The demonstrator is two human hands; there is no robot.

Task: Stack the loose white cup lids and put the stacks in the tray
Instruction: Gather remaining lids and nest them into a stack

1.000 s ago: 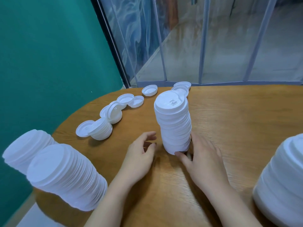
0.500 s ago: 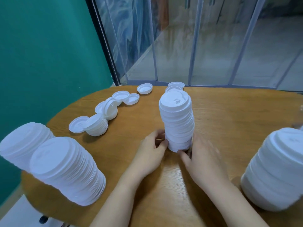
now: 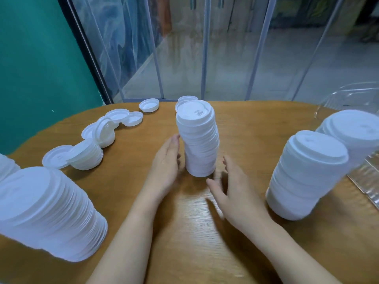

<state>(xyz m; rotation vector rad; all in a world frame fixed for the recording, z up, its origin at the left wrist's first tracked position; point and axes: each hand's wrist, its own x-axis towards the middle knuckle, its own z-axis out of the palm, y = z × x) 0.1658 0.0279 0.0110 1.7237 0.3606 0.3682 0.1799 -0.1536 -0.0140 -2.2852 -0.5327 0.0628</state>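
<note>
A tall stack of white cup lids [image 3: 198, 140] stands upright in the middle of the wooden table [image 3: 256, 128]. My left hand [image 3: 167, 167] lies flat against the stack's left side, fingers straight. My right hand [image 3: 231, 187] hovers just right of the stack's base, fingers spread and blurred, apart from it. Loose lids [image 3: 114, 121] lie scattered at the back left, some partly nested in a short pile [image 3: 86, 154]. A clear plastic tray [image 3: 367, 179] shows at the right edge.
Two big lid stacks [image 3: 305, 173] stand at the right next to the tray, and another large stack [image 3: 47, 214] leans at the near left. A clear chair back [image 3: 348, 95] rises behind the table's right end. A teal wall and glass panels lie beyond.
My left hand slid in from the table to press on the stack's left side. My right hand drew back off the stack's base. The camera tilted right, bringing the tray into view.
</note>
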